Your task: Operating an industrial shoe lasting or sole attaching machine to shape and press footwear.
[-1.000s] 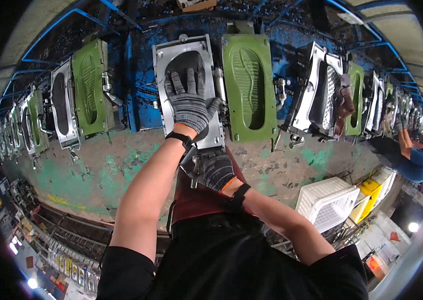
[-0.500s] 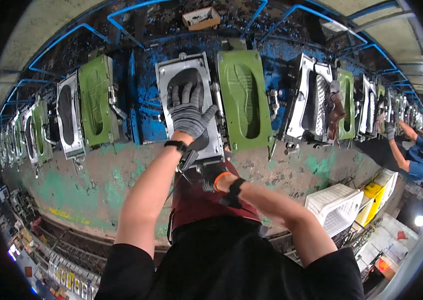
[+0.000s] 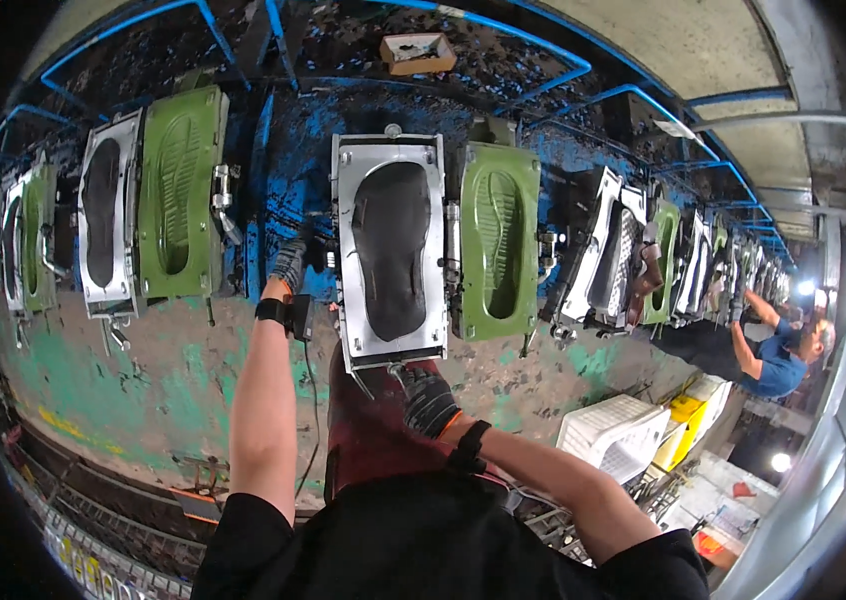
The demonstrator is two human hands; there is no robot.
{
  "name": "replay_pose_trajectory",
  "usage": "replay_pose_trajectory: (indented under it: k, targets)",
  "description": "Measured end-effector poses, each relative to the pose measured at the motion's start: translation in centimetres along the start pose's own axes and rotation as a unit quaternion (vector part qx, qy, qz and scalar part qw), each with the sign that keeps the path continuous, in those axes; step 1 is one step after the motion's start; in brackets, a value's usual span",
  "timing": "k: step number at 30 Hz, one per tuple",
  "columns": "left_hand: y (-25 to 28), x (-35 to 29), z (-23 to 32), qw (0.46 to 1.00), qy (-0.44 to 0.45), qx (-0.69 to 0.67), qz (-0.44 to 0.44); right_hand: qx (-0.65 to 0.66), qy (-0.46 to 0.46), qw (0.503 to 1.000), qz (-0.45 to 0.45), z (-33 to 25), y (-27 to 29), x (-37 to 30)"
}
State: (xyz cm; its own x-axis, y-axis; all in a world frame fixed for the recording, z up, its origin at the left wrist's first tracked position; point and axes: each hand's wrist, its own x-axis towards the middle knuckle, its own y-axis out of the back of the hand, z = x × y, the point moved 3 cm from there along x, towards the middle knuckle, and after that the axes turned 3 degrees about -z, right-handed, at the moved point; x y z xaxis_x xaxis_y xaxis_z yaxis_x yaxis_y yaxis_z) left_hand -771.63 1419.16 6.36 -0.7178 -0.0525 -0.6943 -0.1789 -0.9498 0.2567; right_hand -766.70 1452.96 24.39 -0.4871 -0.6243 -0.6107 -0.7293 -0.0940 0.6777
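Note:
A silver metal shoe-sole mould point(image 3: 435, 200) lies open in front of me, with a dark sole-shaped piece point(image 3: 391, 250) in its cavity. Joined at its right is a green mould half point(image 3: 476, 300) with a ribbed sole-shaped hollow. My left hand point(image 3: 288, 265), in a grey striped glove, is beside the silver mould's left side, fingers stretched forward and apart from the dark piece. At the mould's near edge my right hand point(image 3: 430, 402), in a dark striped glove, is closed round a small metal handle point(image 3: 398, 372); its fingertips are partly hidden.
More silver and green moulds point(image 3: 181, 200) line the blue bench on both sides. A small cardboard box point(image 3: 418, 55) sits at the back. On the right are a white plastic crate point(image 3: 613, 440), a yellow bin point(image 3: 681, 430) and a person in blue point(image 3: 778, 360) working at the line.
My left hand has lifted off the dark piece and moved left beside the mould. My right hand stays at the near edge. The mould appears larger and slightly further right in view.

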Motion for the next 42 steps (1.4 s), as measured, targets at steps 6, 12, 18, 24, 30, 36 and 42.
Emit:
replay_pose_trajectory:
  k: [6, 12, 18, 24, 30, 36, 42]
  targets:
    - [1.6, -5.5, 8.4, 0.96, -0.006, 0.225, 0.168, 0.063, 0.198, 0.978, 0.002, 3.8, 0.7, 3.5]
    - [-4.8, -15.4, 22.9, 0.948, -0.04, 0.313, 0.027, 0.112, 0.303, 0.945, -0.059, 6.0, 6.8, 2.1]
    - [-10.4, -12.5, 23.8, 0.866, -0.047, 0.496, 0.041, 0.282, 0.126, 0.92, 0.239, 22.6, 14.0, -6.8]
    - [-31.8, -8.4, 41.0, 0.874, -0.312, 0.367, 0.059, 0.657, -0.219, 0.621, 0.366, 42.3, 16.6, -19.3]
    - [-54.2, -1.9, 52.1, 0.695, -0.493, 0.523, 0.003, 0.502, -0.22, 0.71, 0.442, 57.3, 15.7, -18.6]
    - [-57.9, -0.2, 57.0, 0.785, -0.409, 0.443, -0.145, 0.295, -0.087, 0.911, 0.276, 59.8, 20.3, -16.8]
    - [-52.5, 1.9, 58.5, 0.966, -0.13, 0.119, 0.19, 0.348, -0.105, 0.86, 0.358, 58.8, 24.8, -16.3]
